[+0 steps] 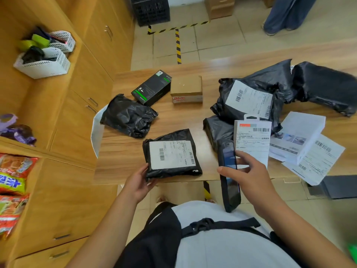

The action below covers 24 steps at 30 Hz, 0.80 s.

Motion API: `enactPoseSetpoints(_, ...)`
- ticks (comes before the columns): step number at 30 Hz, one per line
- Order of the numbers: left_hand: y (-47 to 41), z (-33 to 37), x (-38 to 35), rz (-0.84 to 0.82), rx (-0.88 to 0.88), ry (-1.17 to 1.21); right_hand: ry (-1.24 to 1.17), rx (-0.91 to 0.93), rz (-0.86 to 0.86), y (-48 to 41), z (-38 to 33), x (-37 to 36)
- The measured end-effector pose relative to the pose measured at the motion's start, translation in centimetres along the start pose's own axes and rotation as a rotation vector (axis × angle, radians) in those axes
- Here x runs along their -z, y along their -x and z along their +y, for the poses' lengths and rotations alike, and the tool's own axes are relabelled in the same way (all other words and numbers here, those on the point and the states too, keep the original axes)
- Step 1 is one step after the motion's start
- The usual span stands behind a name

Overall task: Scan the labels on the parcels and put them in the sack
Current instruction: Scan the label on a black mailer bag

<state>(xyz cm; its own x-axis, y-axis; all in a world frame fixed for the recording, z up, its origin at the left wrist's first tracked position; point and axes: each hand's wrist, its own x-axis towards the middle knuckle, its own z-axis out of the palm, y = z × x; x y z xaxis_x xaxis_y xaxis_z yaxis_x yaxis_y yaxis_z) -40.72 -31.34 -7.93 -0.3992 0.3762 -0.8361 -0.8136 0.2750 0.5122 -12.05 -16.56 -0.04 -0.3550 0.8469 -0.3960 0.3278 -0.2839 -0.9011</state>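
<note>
A flat black parcel [172, 154] with a white barcode label lies at the table's near edge. My left hand [138, 183] grips its near left corner. My right hand [249, 174] holds a dark handheld scanner [229, 176] upright just right of that parcel. Behind the scanner stands a white labelled hang-pack [252, 139]. A white sack [96, 132] hangs at the table's left edge, partly hidden by a crumpled black parcel [128, 116].
On the wooden table [123, 163] lie a black-green box [152, 87], a small carton [187, 89], large black bags [249, 97] and white labelled boxes [301, 136]. Cabinets with white baskets [43, 63] stand left. A person's legs [286, 14] are on the far floor.
</note>
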Motion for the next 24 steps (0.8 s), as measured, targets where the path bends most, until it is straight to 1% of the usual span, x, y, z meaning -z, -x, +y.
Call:
enactPoseSetpoints(2, 0.1, -0.7, 0.5, 0.12, -0.057, -0.149, 0.008, 0.0, -0.004, 0.0, 0.0, 0.0)
enactPoseSetpoints(5, 0.7, -1.0, 0.6, 0.277, -0.162, -0.458, 0.016, 0.001, -0.007, -0.1, 0.2, 0.1)
enactPoseSetpoints(7, 0.8, -0.5, 0.4, 0.353, -0.355, -0.644, 0.017, 0.001, -0.002, -0.2, 0.3, 0.2)
enactPoseSetpoints(8, 0.9, -0.2, 0.0, 0.351, -0.475, -0.775, 0.015, 0.0, -0.001, -0.3, 0.3, 0.2)
enactPoseSetpoints(9, 0.9, 0.3, -0.6, 0.32, -0.596, -0.954, 0.011, 0.0, -0.004, -0.3, 0.3, 0.3)
enactPoseSetpoints(11, 0.4, 1.3, -2.0, 0.177, -0.778, -1.362, 0.001, 0.001, -0.008, -0.2, 0.1, 0.4)
enactPoseSetpoints(12, 0.1, 1.6, -2.9, 0.084, -0.803, -1.557, -0.004, 0.0, -0.005, -0.2, -0.1, 0.4)
enactPoseSetpoints(14, -1.0, 2.0, -4.4, -0.08, -0.776, -1.911, -0.005, -0.004, 0.005, -0.1, -0.3, 0.6)
enactPoseSetpoints(16, -2.3, 2.2, -5.2, -0.186, -0.765, -2.154, 0.002, -0.005, 0.008, 0.1, -0.2, 0.7)
enactPoseSetpoints(17, -2.8, 2.4, -5.4, -0.206, -0.76, -2.223, 0.004, -0.004, 0.008, 0.2, -0.2, 0.7)
enactPoseSetpoints(19, -3.5, 2.6, -5.6, -0.199, -0.751, -2.27, 0.0, -0.003, 0.012, 0.4, 0.0, 0.7)
enactPoseSetpoints(22, -3.8, 2.9, -5.7, -0.131, -0.716, -2.214, -0.031, -0.01, 0.018, 0.6, 0.1, 0.7)
enactPoseSetpoints(24, -3.8, 3.0, -5.7, -0.045, -0.678, -2.133, -0.046, -0.014, 0.03, 0.6, 0.3, 0.6)
